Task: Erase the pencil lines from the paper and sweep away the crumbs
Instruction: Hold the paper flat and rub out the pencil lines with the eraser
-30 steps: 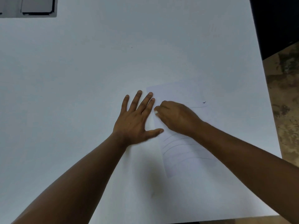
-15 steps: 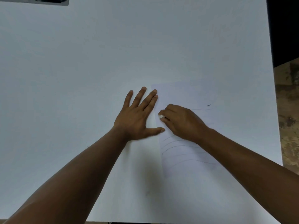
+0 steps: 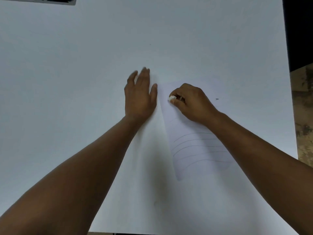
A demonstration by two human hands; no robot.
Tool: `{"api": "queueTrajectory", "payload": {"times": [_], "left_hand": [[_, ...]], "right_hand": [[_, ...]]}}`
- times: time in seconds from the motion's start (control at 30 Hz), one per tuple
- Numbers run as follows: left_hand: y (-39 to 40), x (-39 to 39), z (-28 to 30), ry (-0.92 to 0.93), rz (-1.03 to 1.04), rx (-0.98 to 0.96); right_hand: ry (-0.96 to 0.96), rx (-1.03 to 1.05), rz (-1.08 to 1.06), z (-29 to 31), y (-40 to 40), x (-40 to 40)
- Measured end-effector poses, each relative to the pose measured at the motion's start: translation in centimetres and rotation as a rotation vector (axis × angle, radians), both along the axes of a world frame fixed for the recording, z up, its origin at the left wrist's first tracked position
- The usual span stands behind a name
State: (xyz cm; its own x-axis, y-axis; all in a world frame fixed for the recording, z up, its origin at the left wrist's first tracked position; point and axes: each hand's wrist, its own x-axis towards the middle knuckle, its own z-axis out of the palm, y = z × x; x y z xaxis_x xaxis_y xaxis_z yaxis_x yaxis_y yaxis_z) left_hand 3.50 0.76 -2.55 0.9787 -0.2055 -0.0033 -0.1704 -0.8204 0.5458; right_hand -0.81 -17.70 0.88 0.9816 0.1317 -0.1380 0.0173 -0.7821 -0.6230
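Your right hand (image 3: 193, 103) is curled around a small white eraser (image 3: 171, 98), pinched at the fingertips with its tip poking out to the left; the eraser sits over the upper left part of the paper (image 3: 194, 150), though whether it presses the sheet or is just above it cannot be told. Your left hand (image 3: 139, 97) is just beside the paper's left edge, fingers straight and together, holding nothing; it is blurred, so whether it touches the table (image 3: 67, 82) or the sheet's edge is unclear. The paper lies on the white table, right of centre, tilted slightly; about 5 curved pencil lines (image 3: 198, 146) are visible on its lower half, below your right wrist; the upper half near the eraser looks faint or bare. A small dark speck (image 3: 217, 99) lies on the paper to the right of your right hand. At the far left corner, a grey object (image 3: 55, 0) with dark edges is cut off by the frame.
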Motion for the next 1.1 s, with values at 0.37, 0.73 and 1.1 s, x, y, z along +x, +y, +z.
{"api": "queueTrajectory", "payload": {"times": [0.37, 0.73, 1.1], "left_hand": [[-1.4, 1.7, -1.5, 0.051, 0.003, 0.312], [-1.6, 1.7, -1.4, 0.085, -0.053, 0.419], [-1.7, 1.6, -1.8, 0.077, -0.064, 0.444]], "right_hand": [[-0.138, -0.269, 0.118, -0.4, 2.1, 1.0], [-0.036, -0.435, 0.284, 0.3, 2.4, -6.2], [-0.162, -0.4, 0.072, -0.1, 3.5, -1.0]]}}
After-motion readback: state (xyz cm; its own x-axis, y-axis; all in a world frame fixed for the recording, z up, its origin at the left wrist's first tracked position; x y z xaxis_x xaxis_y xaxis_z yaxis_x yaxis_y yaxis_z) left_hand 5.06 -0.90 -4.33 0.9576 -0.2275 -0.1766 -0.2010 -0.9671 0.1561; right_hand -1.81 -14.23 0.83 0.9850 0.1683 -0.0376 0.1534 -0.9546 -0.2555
